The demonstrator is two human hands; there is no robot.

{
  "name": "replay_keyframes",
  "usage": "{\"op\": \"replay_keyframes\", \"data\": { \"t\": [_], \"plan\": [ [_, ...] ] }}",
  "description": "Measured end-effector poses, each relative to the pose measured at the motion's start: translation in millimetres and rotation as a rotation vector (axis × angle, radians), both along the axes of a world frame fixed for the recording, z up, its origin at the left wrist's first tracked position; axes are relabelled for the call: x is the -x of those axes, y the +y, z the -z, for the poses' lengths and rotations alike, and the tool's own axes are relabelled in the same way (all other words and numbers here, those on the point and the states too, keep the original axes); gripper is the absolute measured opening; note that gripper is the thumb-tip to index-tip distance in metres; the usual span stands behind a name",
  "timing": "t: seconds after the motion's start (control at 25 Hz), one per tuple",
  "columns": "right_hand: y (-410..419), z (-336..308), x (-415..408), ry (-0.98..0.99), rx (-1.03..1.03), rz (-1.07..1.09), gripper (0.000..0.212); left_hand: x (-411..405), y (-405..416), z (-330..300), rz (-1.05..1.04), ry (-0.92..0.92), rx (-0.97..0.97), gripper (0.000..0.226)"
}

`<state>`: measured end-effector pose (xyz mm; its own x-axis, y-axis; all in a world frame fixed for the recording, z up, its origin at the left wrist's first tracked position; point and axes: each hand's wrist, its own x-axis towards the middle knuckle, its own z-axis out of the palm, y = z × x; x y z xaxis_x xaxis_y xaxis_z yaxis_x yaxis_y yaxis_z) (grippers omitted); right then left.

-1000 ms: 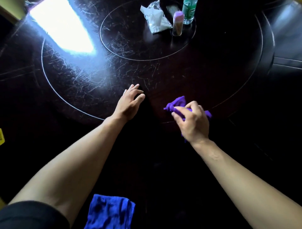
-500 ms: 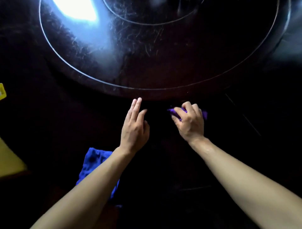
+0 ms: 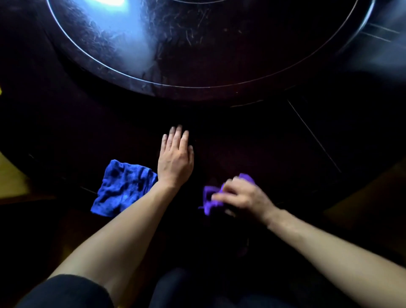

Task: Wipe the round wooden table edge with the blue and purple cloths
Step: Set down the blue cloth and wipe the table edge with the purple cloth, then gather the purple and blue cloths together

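Note:
The round dark wooden table (image 3: 219,66) fills the upper part of the head view, its near rim in deep shadow. My left hand (image 3: 175,158) lies flat with straight fingers on the dark surface near the table's edge. Just left of that wrist rests the blue cloth (image 3: 123,186), crumpled and untouched. My right hand (image 3: 243,195), blurred by motion, grips the bunched purple cloth (image 3: 211,197) lower right of the left hand, close to my body.
A bright window reflection (image 3: 109,2) glares on the tabletop at the upper left. Thin inlaid rings (image 3: 153,83) curve across the top. Yellow floor (image 3: 11,180) shows at the left. My dark clothing (image 3: 66,292) fills the bottom.
The view has tilted further down and the table's centre items have left the frame. My right hand has pulled the purple cloth down towards me. The left hand has flattened beside the blue cloth.

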<state>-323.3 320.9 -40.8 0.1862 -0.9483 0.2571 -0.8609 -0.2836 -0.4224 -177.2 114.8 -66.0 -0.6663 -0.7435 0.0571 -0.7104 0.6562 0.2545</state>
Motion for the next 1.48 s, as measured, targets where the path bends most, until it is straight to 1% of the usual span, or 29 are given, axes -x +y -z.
{"op": "replay_keyframes", "data": {
  "t": [0.04, 0.12, 0.2, 0.24, 0.28, 0.36, 0.4, 0.48, 0.52, 0.56, 0.6, 0.64, 0.68, 0.72, 0.8, 0.88, 0.92, 0.96, 1.0, 1.04, 1.08, 1.2, 1.28, 1.36, 1.4, 1.48],
  "plan": [
    [-12, -2, 23, 0.056, 0.051, 0.111, 0.026, -1, 0, 0, -0.009, 0.005, -0.004, 0.050],
    [-41, -9, 80, 0.108, 0.109, 0.496, 0.028, 0, 0, -2, -0.020, 0.007, -0.012, 0.051],
    [-57, -12, 123, 0.027, 0.035, 0.882, 0.028, 2, 1, -2, -0.030, 0.015, -0.013, 0.052],
    [-58, -10, 125, -0.029, -0.026, 0.967, 0.030, 3, 1, -2, -0.034, 0.021, -0.011, 0.052],
    [-54, -4, 115, -0.035, -0.053, 0.958, 0.030, 2, 0, -1, -0.036, 0.023, -0.012, 0.052],
    [-35, 5, 67, 0.005, -0.031, 0.799, 0.030, 2, -1, -2, -0.044, 0.025, -0.007, 0.052],
    [-19, 8, 37, -0.013, -0.021, 0.677, 0.032, 2, -1, -2, -0.049, 0.029, -0.004, 0.053],
    [20, 9, -22, -0.037, -0.021, 0.365, 0.036, 3, -1, -2, -0.054, 0.033, -0.003, 0.053],
    [38, 5, -42, -0.056, -0.028, 0.228, 0.035, 3, 0, -1, -0.054, 0.032, -0.005, 0.053],
    [52, 3, -52, -0.093, -0.034, 0.142, 0.034, 3, 1, -2, -0.051, 0.030, -0.003, 0.054],
    [60, 1, -51, -0.141, -0.024, 0.103, 0.034, 4, 1, -2, -0.049, 0.029, 0.000, 0.054],
    [62, 0, -40, -0.172, 0.002, 0.120, 0.034, 4, 1, -3, -0.050, 0.027, -0.001, 0.054],
    [58, -2, -20, -0.165, 0.034, 0.188, 0.033, 4, 0, -4, -0.052, 0.027, -0.004, 0.054],
    [50, -4, 5, -0.125, 0.085, 0.307, 0.032, 3, 0, -4, -0.055, 0.024, -0.008, 0.054],
    [32, -5, 73, -0.024, 0.156, 0.666, 0.030, 3, 0, -5, -0.056, 0.015, -0.015, 0.054],
    [21, -5, 146, 0.033, 0.114, 1.046, 0.030, 4, 1, -5, -0.059, 0.012, -0.019, 0.054],
    [20, -3, 173, 0.018, 0.065, 1.197, 0.034, 4, 1, -5, -0.060, 0.013, -0.017, 0.054],
    [21, 1, 188, -0.016, 0.016, 1.309, 0.039, 4, 1, -4, -0.060, 0.012, -0.015, 0.053],
    [20, 5, 188, -0.031, -0.023, 1.367, 0.040, 3, 1, -4, -0.059, 0.011, -0.014, 0.053],
    [18, 8, 175, -0.018, -0.053, 1.368, 0.039, 3, 0, -4, -0.055, 0.011, -0.015, 0.053],
    [18, 8, 151, 0.002, -0.062, 1.312, 0.035, 3, 0, -5, -0.051, 0.014, -0.020, 0.052],
    [31, 6, 43, -0.025, -0.037, 0.963, 0.026, 4, 0, -5, -0.045, 0.013, -0.035, 0.052],
    [51, 1, -24, -0.071, -0.083, 0.702, 0.029, 4, -1, -4, -0.041, 0.011, -0.046, 0.052],
    [69, -2, -58, -0.119, -0.153, 0.513, 0.032, 3, -2, -4, -0.009, 0.014, -0.060, 0.050],
    [71, -3, -62, -0.175, -0.183, 0.481, 0.031, 4, -3, -5, 0.001, 0.011, -0.072, 0.049],
    [67, -10, -58, -0.359, -0.227, 0.565, 0.029, 8, -1, -12, -0.022, -0.009, -0.154, 0.046]
  ]
}}
